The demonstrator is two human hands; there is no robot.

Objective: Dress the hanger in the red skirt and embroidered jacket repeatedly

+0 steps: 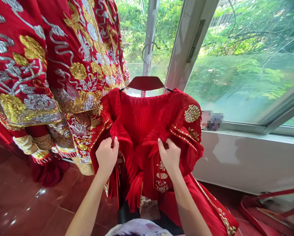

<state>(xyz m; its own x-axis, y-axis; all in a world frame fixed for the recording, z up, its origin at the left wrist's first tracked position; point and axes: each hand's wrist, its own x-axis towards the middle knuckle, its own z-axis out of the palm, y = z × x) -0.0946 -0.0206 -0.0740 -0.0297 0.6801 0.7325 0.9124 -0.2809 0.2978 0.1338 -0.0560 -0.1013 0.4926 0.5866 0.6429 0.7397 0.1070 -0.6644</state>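
Note:
A red dress (143, 114) with pleated cloth and gold embroidery hangs open toward me on a dark hanger (145, 83) with a metal hook. My left hand (107, 155) pinches the dress's front edge on the left side, thumb pressed against the curled fingers. On the right side, my right hand (170, 155) grips the matching edge in the same way. Both hands are at about the same height, holding the front apart, so the pleated inside shows. The lower part of the dress spreads down to the right, over a dark surface near my lap.
Red garments (60, 59) with heavy gold and silver embroidery hang close on the left. Behind the dress are a window frame (186, 42) and a white sill wall (225, 157). A red metal frame (272, 206) stands at lower right. The floor (48, 200) is glossy red tile.

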